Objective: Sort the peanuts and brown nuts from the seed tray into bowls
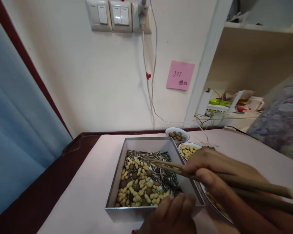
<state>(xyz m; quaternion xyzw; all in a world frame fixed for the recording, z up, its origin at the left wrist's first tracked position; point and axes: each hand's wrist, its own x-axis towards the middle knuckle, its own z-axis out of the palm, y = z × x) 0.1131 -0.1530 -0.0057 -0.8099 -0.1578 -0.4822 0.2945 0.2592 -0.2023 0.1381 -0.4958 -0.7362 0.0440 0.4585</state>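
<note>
My right hand (210, 169) is closed round a pair of wooden chopsticks (173, 166). Their tips reach over the striped sunflower seeds (162, 174) in a shallow metal-rimmed box (117, 175); whether anything is pinched between them, I cannot tell. Pale unshelled peanuts (136, 195) fill much of the box's left and front, mixed with round brown nuts or dried fruits (123, 184). At the box's front right, my left hand (171, 216) has its fingers curled over the rim, slightly blurred.
Behind the box stands a bowl of round brown pieces (177, 135), with a bowl of peanuts (188, 150) nearer. Another bowl (217, 208) is partly hidden under my right arm. A white cable (171, 122) runs down the wall to the table. A person's patterned sleeve (280, 117) shows at right.
</note>
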